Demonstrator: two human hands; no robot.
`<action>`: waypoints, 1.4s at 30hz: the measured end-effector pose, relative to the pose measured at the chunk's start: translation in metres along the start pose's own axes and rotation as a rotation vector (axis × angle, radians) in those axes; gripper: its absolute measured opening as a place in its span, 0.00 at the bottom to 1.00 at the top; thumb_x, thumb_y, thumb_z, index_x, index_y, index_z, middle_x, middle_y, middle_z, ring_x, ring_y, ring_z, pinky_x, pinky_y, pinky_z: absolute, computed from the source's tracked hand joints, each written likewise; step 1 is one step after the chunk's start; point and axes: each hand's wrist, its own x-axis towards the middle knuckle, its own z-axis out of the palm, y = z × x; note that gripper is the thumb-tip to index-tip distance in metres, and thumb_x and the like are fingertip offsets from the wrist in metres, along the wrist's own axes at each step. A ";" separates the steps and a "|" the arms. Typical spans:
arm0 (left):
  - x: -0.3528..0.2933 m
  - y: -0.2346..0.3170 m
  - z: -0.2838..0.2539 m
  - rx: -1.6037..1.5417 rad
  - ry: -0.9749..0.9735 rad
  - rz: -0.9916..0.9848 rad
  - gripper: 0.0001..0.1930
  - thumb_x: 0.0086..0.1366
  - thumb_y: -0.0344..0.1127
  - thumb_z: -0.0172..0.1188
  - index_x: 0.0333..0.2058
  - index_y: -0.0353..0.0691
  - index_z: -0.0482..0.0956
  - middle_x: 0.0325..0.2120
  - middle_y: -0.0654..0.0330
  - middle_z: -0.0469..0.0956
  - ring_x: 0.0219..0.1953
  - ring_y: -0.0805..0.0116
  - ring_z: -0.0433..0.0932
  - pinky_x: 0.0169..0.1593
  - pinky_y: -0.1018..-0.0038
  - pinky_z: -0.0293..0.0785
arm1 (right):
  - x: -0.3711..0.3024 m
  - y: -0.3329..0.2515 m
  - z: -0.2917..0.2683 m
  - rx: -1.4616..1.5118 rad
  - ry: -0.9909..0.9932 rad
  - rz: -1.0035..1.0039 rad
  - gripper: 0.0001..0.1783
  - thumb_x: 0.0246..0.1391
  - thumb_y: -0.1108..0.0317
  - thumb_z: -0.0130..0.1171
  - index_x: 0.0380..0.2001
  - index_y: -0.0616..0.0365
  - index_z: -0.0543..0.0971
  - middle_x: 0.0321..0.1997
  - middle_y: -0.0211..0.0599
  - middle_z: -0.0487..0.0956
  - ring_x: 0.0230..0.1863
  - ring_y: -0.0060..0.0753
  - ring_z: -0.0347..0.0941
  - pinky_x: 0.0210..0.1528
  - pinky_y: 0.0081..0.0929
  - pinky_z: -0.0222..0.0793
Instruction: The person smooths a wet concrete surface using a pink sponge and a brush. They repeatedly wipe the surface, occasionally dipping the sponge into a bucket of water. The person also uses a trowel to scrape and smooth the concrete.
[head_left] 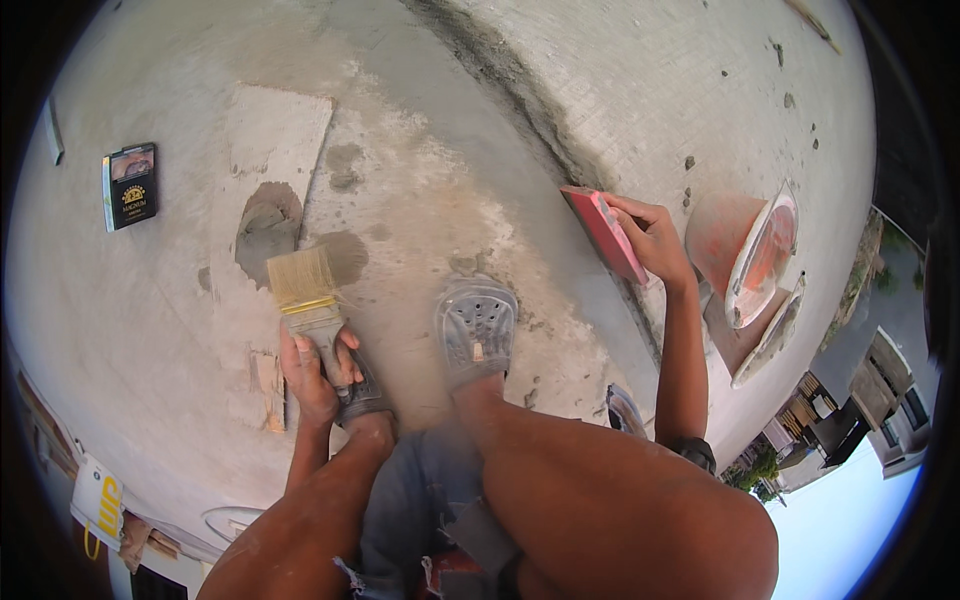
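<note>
Head: pink float (606,235) along edge (512,85)

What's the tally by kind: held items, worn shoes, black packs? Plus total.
Held items: 2 (wide pale-bristled paintbrush in the left hand; flat pinkish-red block in the right hand)
Worn shoes: 2 (dark grey clogs)
Black packs: 1 (small black rectangular pack)
Total: 5

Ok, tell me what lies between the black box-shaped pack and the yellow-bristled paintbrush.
In the head view, pale floor, then a pale flat board bearing a wet-looking grey heap, nearest the yellow-bristled paintbrush in the left hand.
</note>
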 end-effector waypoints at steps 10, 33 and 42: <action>-0.001 -0.002 -0.002 -0.053 -0.015 0.000 0.29 0.83 0.54 0.41 0.64 0.31 0.58 0.33 0.43 0.78 0.15 0.73 0.69 0.19 0.76 0.74 | 0.062 -0.054 0.018 0.024 0.014 -0.101 0.19 0.71 0.61 0.61 0.58 0.60 0.85 0.51 0.39 0.89 0.50 0.24 0.80 0.58 0.26 0.74; -0.001 0.004 -0.003 -0.123 -0.051 -0.042 0.28 0.83 0.52 0.41 0.64 0.31 0.57 0.34 0.43 0.79 0.16 0.73 0.71 0.22 0.75 0.77 | 0.074 -0.064 0.026 -0.064 -0.003 -0.162 0.18 0.73 0.67 0.58 0.60 0.63 0.82 0.54 0.38 0.87 0.52 0.22 0.79 0.58 0.25 0.74; -0.001 0.004 -0.001 -0.109 -0.053 -0.038 0.28 0.83 0.53 0.41 0.64 0.31 0.57 0.34 0.43 0.79 0.17 0.73 0.71 0.23 0.76 0.77 | 0.144 -0.128 0.041 -0.042 0.037 -0.268 0.19 0.71 0.61 0.60 0.58 0.59 0.85 0.51 0.40 0.89 0.50 0.24 0.80 0.57 0.27 0.75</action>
